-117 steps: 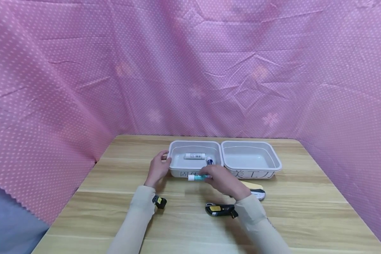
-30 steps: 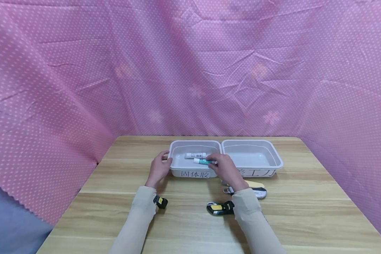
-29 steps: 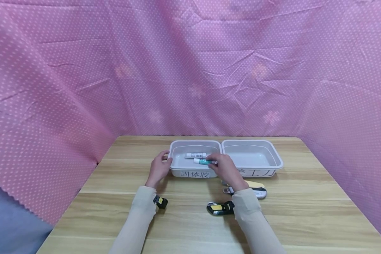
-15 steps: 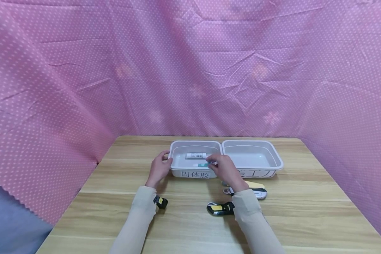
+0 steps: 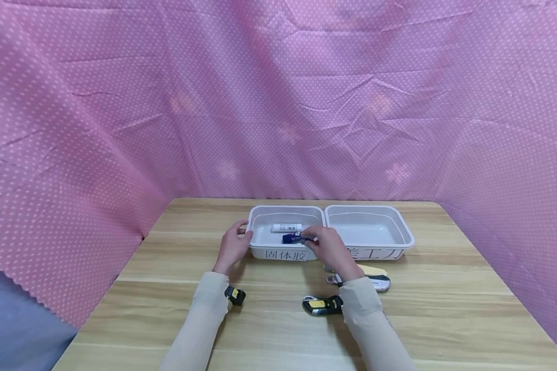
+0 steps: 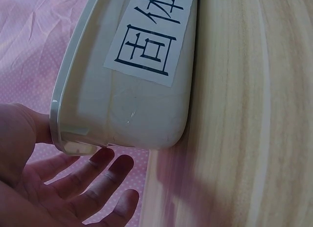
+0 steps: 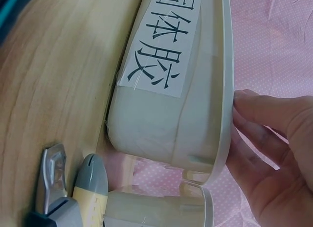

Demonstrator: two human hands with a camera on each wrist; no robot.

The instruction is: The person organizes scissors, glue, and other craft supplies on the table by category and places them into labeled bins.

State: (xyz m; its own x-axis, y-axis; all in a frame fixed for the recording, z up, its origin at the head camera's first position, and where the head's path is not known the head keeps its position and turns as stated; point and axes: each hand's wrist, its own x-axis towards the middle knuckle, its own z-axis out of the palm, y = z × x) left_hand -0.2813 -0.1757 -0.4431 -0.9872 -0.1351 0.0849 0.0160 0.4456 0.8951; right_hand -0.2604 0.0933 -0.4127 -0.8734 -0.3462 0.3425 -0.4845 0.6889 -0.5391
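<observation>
Blue stick (image 5: 291, 238) pinched over left bin (image 5: 278, 207)

Furthest left, the left hand (image 5: 232, 248) is at the left end of the left bin – its thumb passes behind the rim, and its fingers, parted, curve below the rim along the end wall, a light grip on the bin. A black wrist camera (image 5: 234, 294) sits beside that sleeve. The left bin stands on the wooden table (image 5: 144, 288), its front bearing a white label (image 5: 285, 255) that reads 固体胶. Within it, towards the back, a white stick (image 5: 286, 227) lies crosswise on its side. The blue stick is in front of the white one, within the bin's outline; whether it touches the floor of the bin I cannot tell. A pale sliver shows just below it, too small to name.

The right hand (image 5: 328, 247) reaches over the bin's front right corner, its thumb and fingers pinching the blue stick's right end. Below that wrist lies a black cutter (image 5: 322, 305) with a yellow panel, its right end hidden. Further right, a grey cutter (image 5: 380, 282) and a yellow cutter (image 5: 372, 269) lie side by side, both partly covered by the arm. The right bin (image 5: 366, 207) stands just beside the left one – its label is partly hidden by the right hand. Pink dotted cloth (image 5: 278, 103) hangs behind.
</observation>
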